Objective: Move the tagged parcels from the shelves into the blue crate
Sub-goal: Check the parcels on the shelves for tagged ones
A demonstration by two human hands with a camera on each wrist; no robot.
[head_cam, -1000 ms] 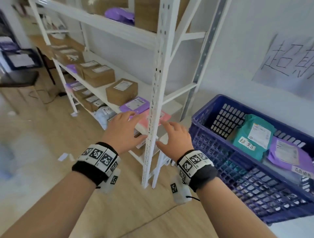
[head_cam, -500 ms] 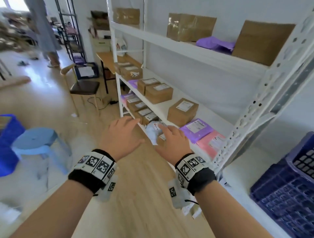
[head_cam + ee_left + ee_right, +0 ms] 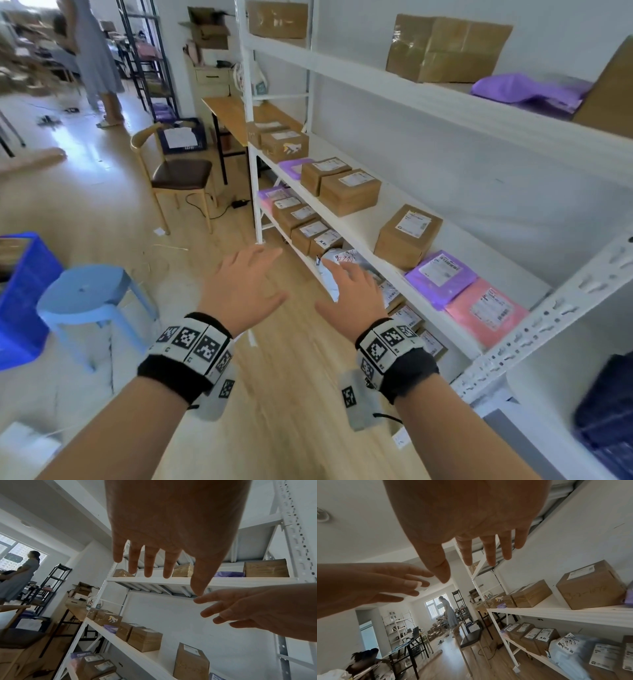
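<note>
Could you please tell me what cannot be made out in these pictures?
- Blue crate: head view, cut off by the right edge and blurred; contents unseen.
- Parcel labels: every view, print too small.
- White bag: head view, partly hidden behind the right hand.

hands [image 3: 239, 287]: 2 | stool [image 3: 85, 294]: 1 | chair [image 3: 178, 174]: 1 | pink parcel [image 3: 486, 311]: 1

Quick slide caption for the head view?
Both empty hands, left hand and right hand, reach toward parcel-stocked white shelves.
</note>
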